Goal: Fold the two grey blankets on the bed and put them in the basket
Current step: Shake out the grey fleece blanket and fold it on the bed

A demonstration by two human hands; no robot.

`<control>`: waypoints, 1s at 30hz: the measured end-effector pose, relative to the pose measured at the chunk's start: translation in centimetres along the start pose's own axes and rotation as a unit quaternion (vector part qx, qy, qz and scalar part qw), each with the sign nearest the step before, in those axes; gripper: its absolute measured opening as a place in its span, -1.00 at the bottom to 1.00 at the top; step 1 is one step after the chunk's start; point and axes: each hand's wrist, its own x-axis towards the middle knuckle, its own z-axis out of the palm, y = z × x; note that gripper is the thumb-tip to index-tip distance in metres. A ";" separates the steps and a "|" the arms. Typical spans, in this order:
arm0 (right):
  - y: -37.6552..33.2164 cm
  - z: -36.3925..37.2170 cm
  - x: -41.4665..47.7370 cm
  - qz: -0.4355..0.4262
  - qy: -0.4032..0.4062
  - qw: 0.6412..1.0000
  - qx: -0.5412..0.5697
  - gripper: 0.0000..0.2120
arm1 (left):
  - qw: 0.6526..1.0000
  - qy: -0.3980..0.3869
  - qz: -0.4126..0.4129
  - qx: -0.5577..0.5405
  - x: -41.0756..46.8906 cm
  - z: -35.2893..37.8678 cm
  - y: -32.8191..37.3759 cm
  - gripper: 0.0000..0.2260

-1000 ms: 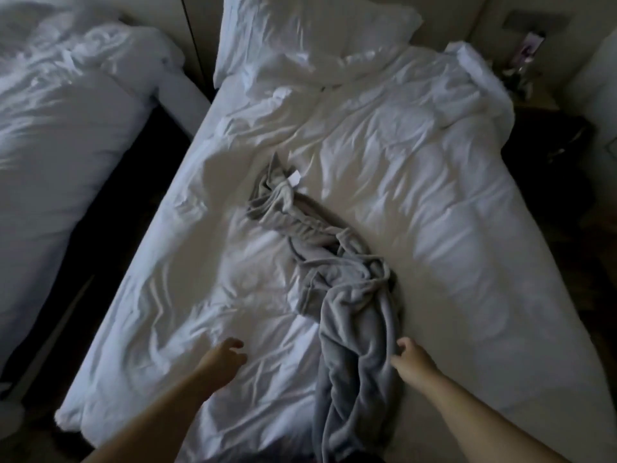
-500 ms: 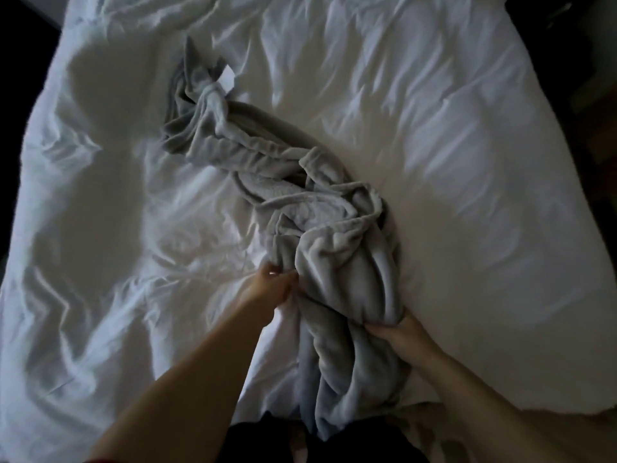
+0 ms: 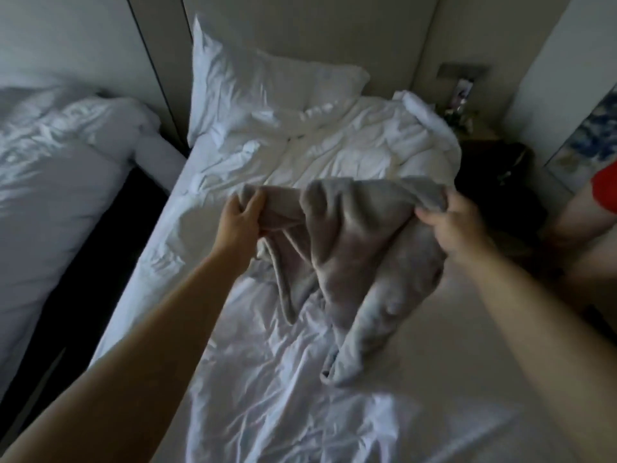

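Now we hold the grey blanket aloft at mid-frame above the white bed, left hand and right hand each gripping its top edge, fingers curled round the cloth.

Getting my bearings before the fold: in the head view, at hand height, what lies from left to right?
Neighbouring bed → dark gap → left hand → grey blanket → right hand → red sleeve of another person.
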 end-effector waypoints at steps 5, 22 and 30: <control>-1.7 -1.8 -0.3 -0.123 0.156 0.980 -0.001 -0.76 | 0.991 0.000 0.126 0.043 -2.5 -1.6 5.1 -0.96; 9.4 3.5 -10.9 0.155 -0.161 0.951 -0.214 -0.74 | 0.949 -0.081 0.008 0.305 -14.2 -1.6 -4.2 -0.61; 5.4 7.1 -14.2 0.122 -0.392 0.899 -0.154 -0.67 | 0.988 -0.047 0.133 0.060 -15.8 -1.3 1.3 -0.69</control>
